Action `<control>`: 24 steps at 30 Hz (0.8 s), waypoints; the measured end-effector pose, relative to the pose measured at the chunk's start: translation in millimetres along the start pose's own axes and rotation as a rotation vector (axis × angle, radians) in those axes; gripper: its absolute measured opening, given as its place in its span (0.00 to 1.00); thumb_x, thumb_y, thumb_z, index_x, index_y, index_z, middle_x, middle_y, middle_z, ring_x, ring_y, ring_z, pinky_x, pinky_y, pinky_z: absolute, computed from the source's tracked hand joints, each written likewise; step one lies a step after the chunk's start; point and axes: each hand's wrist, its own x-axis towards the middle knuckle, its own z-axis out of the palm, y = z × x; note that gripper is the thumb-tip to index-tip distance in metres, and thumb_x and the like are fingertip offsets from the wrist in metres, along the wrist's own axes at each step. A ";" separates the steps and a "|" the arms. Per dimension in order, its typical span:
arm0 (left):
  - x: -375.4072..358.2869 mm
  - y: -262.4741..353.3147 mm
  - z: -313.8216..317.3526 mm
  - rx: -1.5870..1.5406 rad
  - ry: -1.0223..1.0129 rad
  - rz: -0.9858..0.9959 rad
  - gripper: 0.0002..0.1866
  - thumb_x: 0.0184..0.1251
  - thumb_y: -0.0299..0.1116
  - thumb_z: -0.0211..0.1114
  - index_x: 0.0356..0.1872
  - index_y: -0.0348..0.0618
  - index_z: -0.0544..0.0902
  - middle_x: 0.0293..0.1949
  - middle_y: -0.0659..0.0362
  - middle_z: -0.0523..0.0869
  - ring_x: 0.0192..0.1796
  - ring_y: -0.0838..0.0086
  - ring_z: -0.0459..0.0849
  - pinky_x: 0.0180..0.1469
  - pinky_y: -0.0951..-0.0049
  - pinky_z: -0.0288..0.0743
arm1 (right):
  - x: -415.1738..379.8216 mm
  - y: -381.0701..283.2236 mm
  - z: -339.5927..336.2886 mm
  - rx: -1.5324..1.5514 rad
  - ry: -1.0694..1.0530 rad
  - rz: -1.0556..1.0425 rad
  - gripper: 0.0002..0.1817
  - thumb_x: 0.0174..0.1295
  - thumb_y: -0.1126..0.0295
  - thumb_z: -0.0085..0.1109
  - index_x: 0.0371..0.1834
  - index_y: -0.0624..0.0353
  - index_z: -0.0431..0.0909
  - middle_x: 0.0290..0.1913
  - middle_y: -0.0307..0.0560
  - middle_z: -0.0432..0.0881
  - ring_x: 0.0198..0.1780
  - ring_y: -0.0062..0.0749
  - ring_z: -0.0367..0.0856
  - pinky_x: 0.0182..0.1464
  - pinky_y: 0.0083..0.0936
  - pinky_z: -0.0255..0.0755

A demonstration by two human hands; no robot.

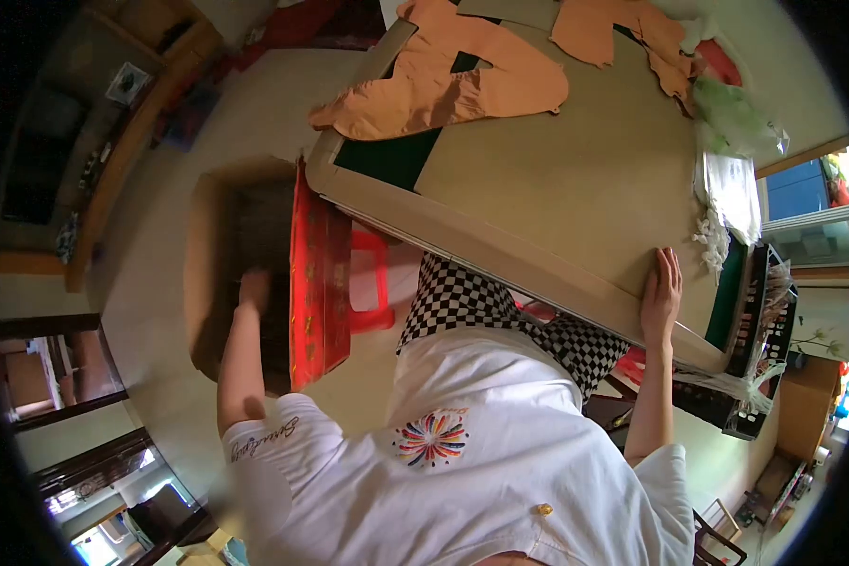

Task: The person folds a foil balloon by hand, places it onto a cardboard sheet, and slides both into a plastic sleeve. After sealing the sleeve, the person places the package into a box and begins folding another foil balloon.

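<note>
My left hand (255, 289) reaches down into a tall brown cardboard box (212, 203) on the left. Its fingers are blurred in the shadow there, and I cannot tell whether they hold anything. A red patterned panel (321, 283) stands along the box's near side. At the right, my right hand (664, 285) lies flat near the table's edge, fingers stretched out and holding nothing. Under it is the tan board covering the table (557, 179). Orange sheet pieces (472, 85) with irregular outlines, creased in places, lie across the table's far side.
A red plastic stool (373, 283) stands between the box and my legs. Clear and green plastic bags (736, 118) hang by the table's right side, above a black crate (755, 349). Green surface (391, 160) shows at the table's left corner. Wooden furniture (132, 132) lines the far left.
</note>
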 end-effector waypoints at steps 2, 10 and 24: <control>-20.4 14.1 -25.9 -0.143 0.189 -0.080 0.21 0.66 0.34 0.57 0.59 0.42 0.74 0.65 0.43 0.71 0.70 0.53 0.68 0.64 0.49 0.68 | 1.4 -1.4 1.8 0.002 0.006 0.002 0.20 0.68 0.75 0.48 0.64 0.60 0.72 0.67 0.56 0.72 0.70 0.53 0.66 0.71 0.42 0.60; -54.4 43.8 -27.5 -0.287 0.096 0.027 0.38 0.67 0.37 0.59 0.76 0.47 0.54 0.78 0.48 0.49 0.80 0.55 0.46 0.74 0.41 0.46 | -0.3 -1.2 1.5 0.021 0.011 0.042 0.22 0.64 0.77 0.52 0.63 0.59 0.73 0.68 0.57 0.70 0.70 0.55 0.64 0.71 0.43 0.59; -25.0 296.4 -322.1 -0.722 0.965 0.821 0.12 0.65 0.24 0.63 0.49 0.39 0.84 0.55 0.53 0.83 0.61 0.59 0.79 0.62 0.63 0.74 | 123.3 -51.4 49.7 0.330 -0.162 -0.140 0.22 0.59 0.77 0.56 0.59 0.59 0.76 0.67 0.56 0.70 0.67 0.53 0.68 0.66 0.44 0.65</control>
